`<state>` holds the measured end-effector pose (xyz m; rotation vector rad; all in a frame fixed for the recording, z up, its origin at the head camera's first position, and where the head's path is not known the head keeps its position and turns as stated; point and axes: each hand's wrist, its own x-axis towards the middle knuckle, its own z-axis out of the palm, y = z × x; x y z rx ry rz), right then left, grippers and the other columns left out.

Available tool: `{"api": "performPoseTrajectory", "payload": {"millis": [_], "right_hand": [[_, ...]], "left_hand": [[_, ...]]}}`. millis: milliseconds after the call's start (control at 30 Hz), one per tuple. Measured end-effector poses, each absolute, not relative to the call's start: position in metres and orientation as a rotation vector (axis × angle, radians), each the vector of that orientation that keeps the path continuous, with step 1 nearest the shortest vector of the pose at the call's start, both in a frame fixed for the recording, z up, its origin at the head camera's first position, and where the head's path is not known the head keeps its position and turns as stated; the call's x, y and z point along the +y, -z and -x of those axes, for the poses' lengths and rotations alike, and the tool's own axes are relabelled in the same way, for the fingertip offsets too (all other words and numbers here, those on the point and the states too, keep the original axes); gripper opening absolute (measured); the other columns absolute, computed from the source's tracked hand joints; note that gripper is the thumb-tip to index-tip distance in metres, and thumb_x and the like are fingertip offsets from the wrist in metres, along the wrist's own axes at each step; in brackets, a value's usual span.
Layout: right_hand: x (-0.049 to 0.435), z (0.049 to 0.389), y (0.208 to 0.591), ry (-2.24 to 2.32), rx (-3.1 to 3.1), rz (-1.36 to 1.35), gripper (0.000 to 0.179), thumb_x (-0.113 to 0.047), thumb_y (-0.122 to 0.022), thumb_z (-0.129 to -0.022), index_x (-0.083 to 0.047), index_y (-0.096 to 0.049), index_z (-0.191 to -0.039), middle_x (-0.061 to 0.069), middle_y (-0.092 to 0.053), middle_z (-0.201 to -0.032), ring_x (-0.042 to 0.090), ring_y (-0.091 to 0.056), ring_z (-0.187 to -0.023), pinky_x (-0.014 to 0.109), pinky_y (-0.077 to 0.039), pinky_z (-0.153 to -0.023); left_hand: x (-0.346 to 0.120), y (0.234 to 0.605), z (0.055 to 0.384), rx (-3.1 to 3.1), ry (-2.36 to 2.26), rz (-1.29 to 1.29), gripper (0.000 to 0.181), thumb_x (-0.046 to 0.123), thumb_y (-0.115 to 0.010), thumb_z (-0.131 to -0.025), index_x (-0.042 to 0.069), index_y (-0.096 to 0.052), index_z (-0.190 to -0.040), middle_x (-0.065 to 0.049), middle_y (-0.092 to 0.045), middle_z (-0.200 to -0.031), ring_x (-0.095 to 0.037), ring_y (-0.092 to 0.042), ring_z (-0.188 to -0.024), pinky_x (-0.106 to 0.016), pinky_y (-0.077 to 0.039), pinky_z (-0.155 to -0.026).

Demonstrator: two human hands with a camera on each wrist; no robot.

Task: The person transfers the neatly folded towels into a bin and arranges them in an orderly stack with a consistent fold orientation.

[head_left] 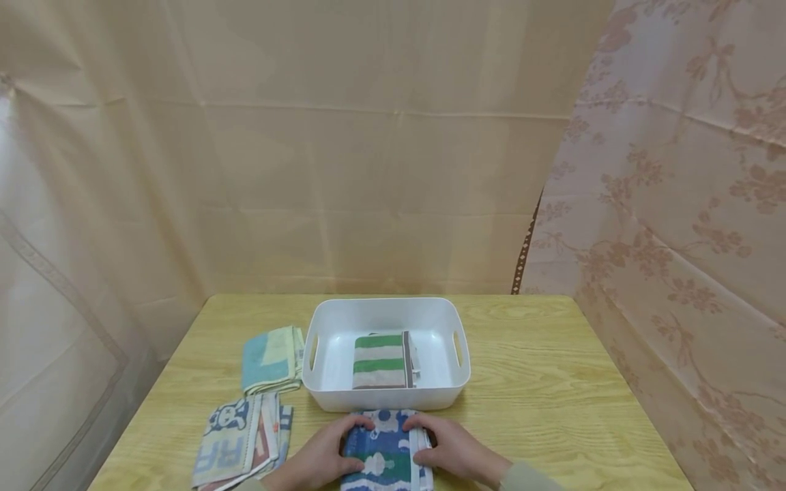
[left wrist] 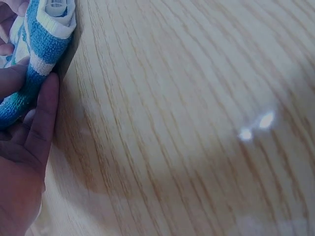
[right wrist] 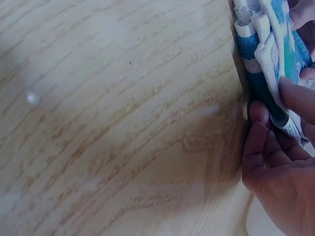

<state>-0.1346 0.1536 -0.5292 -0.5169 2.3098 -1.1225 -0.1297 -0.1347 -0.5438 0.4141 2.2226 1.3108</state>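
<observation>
Blue towel [head_left: 382,451] lay just in front of the white bin [head_left: 387,401]
Left hand [head_left: 321,450] and right hand [head_left: 457,451] pinched opposite sides — neither nearer.

Head cam looks forward and down from the person's head, farthest back, taking in the beige curtain [head_left: 368,170] and most of the wood-grain table [head_left: 540,409]. Wrist cams look close across the tabletop: left hand [head_left: 322,453] at left edge, right hand [head_left: 454,450] at right. All three share the folded blue towel [head_left: 383,447].
</observation>
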Motion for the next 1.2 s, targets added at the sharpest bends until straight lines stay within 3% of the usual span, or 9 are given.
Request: {"api": "performPoseTrajectory", "payload": {"millis": [567,767,933,1200], "right_hand": [[0.1470,0.1339,0.5309,1.151,2.319,0.460,0.033,-0.009,-0.078,-0.088,-0.029,-0.067,-0.112,-0.002,-0.065,-0.128,0.019,-0.057,-0.113,0.058,-0.044,-0.106],[0.1476,0.1330,0.5321,1.166,2.325,0.461,0.033,-0.008,-0.077,-0.088,-0.029,-0.067,-0.112,-0.002,-0.065,-0.128,0.019,-0.057,-0.113,0.059,-0.044,-0.106],[0.1488,0.1304,0.5351,1.157,2.360,0.501,0.032,-0.009,-0.077,-0.088,-0.029,-0.067,-0.112,-0.004,-0.066,-0.126,0.016,-0.058,-0.114,0.051,-0.048,-0.104],[0.1504,0.1249,0.5367,1.205,2.403,0.612,0.031,-0.009,-0.076,-0.088,-0.026,-0.067,-0.112,-0.006,-0.068,-0.120,0.007,-0.058,-0.109,0.029,-0.050,-0.097]], "left_hand": [[-0.1365,0.5443,0.1278,2.288,-1.267,-0.489,0.045,0.022,-0.083,-0.087,0.033,-0.061,-0.124,0.005,-0.059,-0.134,-0.022,-0.054,-0.126,-0.059,-0.042,-0.108],[-0.1379,0.5439,0.1256,2.317,-1.253,-0.554,0.045,0.025,-0.081,-0.089,0.035,-0.060,-0.127,0.008,-0.058,-0.132,-0.016,-0.054,-0.124,-0.047,-0.045,-0.107],[-0.1391,0.5421,0.1237,2.318,-1.265,-0.617,0.045,0.027,-0.079,-0.091,0.034,-0.059,-0.130,0.010,-0.058,-0.131,-0.010,-0.054,-0.122,-0.034,-0.046,-0.106],[-0.1399,0.5377,0.1202,2.303,-1.291,-0.667,0.045,0.025,-0.078,-0.092,0.031,-0.058,-0.132,0.009,-0.057,-0.131,-0.009,-0.053,-0.123,-0.031,-0.045,-0.106]]}}
